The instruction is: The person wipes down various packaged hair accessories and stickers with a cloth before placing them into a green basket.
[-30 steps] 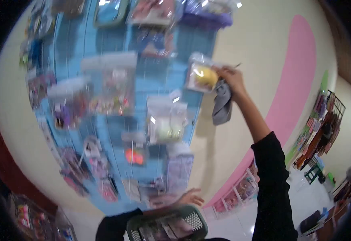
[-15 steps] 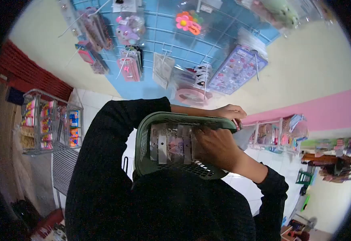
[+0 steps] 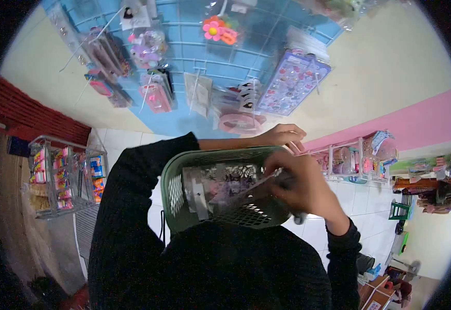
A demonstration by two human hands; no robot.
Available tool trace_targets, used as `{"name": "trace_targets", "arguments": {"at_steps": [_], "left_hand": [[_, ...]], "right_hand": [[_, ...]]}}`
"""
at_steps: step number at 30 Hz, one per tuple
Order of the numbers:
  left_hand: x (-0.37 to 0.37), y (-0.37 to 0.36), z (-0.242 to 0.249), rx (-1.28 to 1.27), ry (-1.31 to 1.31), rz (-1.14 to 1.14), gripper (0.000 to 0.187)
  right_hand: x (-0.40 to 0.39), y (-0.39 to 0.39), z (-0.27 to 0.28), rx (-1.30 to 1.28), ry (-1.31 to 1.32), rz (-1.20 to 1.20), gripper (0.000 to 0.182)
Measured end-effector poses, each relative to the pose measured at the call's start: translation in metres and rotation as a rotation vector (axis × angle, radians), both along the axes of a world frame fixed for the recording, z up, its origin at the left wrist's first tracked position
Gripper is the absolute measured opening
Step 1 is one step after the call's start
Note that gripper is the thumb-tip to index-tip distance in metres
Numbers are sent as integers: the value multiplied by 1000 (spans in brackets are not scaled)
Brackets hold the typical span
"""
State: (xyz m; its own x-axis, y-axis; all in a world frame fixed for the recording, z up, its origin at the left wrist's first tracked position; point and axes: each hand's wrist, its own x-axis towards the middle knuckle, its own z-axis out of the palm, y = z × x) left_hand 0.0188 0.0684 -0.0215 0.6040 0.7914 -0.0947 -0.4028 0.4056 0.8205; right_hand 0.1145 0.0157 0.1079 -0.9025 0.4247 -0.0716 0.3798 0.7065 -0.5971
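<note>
A dark green perforated plastic basket (image 3: 173, 194) is against my body, with my left forearm running along its far side. Past its far right corner, my left hand (image 3: 283, 136) has its fingers loosely bent and apart, with nothing visible in them. Over the right end of the basket is my right hand (image 3: 305, 181), blurred by motion. Its thumb and fingers pinch a clear plastic packet (image 3: 259, 183), which slants down toward the left. Several other clear packets with pale cards (image 3: 198, 199) lie in the basket. Their small contents are hard to make out.
Ahead, a blue wall grid (image 3: 184, 31) carries hanging packs, including a flower hair clip pack (image 3: 219, 30) and a purple sticker-like sheet (image 3: 293, 85). A wire rack of colourful packets (image 3: 63, 173) stands left; a white rack (image 3: 347, 160) stands right. White tiles cover the floor.
My right hand has lifted from the packets and turned, now pinching one clear packet. The packets in the basket have shifted and tilted. The view has moved slightly.
</note>
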Motion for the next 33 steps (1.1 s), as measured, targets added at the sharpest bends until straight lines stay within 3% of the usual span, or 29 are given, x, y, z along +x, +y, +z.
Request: {"name": "trace_targets", "arguments": {"at_steps": [2, 3, 5, 6, 7, 8, 10, 12, 14, 15, 16, 18, 20, 22, 24, 25, 27, 28, 30, 31, 33], "left_hand": [[6, 12, -14, -114, 18, 105, 46], [12, 18, -17, -163, 25, 143, 51], [14, 14, 7, -174, 8, 182, 62], [5, 2, 26, -144, -20, 190, 68], [5, 6, 10, -123, -285, 103, 58], [10, 5, 12, -112, -280, 69, 58], [14, -1, 23, 130, 119, 175, 50], [12, -6, 29, 234, 123, 154, 44], [15, -5, 27, 158, 189, 164, 40], [17, -3, 22, 162, 189, 163, 40], [20, 1, 12, 301, 135, 142, 36], [22, 6, 6, 580, 34, 53, 27], [22, -2, 17, 351, 193, 114, 24], [16, -6, 24, 279, 228, 86, 25], [14, -9, 27, 200, 260, 66, 26], [15, -8, 29, 198, 250, 119, 27], [12, -6, 31, 209, 244, 187, 29], [11, -4, 26, 201, 265, 186, 29], [11, -3, 23, 211, 285, 196, 29], [12, -4, 22, 193, 231, 224, 28], [15, 2, 12, 84, 203, 234, 26]], "right_hand": [[27, 18, 5, -32, 484, -395, 17], [38, 26, 13, 3, 484, -428, 17], [59, 44, 30, -277, 552, -899, 11], [68, 52, 24, -245, 572, -940, 11], [76, 62, 5, -346, 557, -1012, 11], [80, 68, -15, -451, 545, -1071, 12], [83, 70, -44, -552, 616, -1091, 12], [83, 71, -62, -670, 675, -1088, 13], [85, 70, -70, 43, 846, -1276, 16], [75, 62, -58, 327, 774, -1242, 18], [56, 55, -54, 330, 778, -1246, 18], [24, 41, -53, 616, 463, -1003, 20], [36, 53, -57, 663, 440, -1087, 21], [54, 67, -66, 709, 429, -1157, 22], [86, 77, -76, 305, 573, -1253, 26], [98, 78, -79, 310, 578, -1243, 26], [108, 69, -85, -480, 779, -1188, 32], [102, 59, -78, -561, 672, -1246, 33], [89, 53, -88, -199, 787, -1319, 27], [76, 51, -75, -190, 795, -1305, 27], [46, 38, -49, 306, 1019, -1273, 20]]}}
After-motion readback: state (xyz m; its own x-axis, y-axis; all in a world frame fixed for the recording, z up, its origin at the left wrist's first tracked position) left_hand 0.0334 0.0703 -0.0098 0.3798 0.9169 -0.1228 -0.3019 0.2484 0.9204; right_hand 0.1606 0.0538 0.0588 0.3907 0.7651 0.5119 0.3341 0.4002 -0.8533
